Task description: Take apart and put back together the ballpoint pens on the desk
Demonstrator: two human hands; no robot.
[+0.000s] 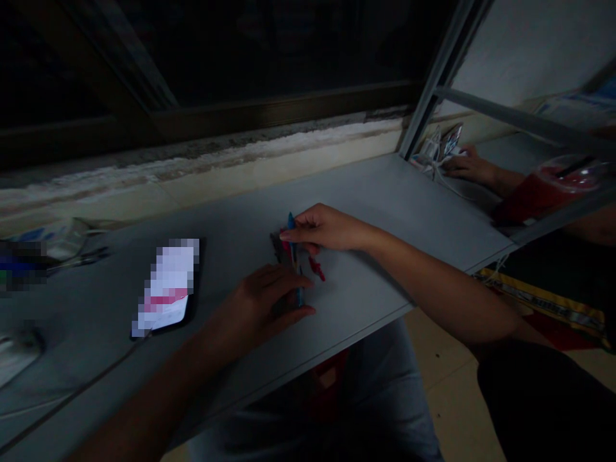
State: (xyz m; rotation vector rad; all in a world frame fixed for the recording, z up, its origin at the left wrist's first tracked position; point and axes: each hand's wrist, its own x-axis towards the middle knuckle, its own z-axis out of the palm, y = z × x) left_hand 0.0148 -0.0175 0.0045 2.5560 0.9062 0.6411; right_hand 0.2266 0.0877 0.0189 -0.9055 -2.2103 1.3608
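Between both hands: slim blue plastic pen (291, 224), long axis running away from the body, slightly tilted, over the grey laminate desk (385, 192). Can't tell whether it touches the desk or is held just above it. Right hand (327, 228) comes in from the right, fingers curled almost closed around the pen's far end; looks like it has hold, though the exact grip is hidden. Left hand (255, 311) comes from lower left, half open, fingers stretched across the pen's near end; contact or grip unclear. Far end sits closer to the right hand, near end to the left. Small red piece (316, 268) lies just right of the pen, dark piece (275, 247) just left. Black smartphone (166, 289), screen blurred, lies well left, nearer the left hand.
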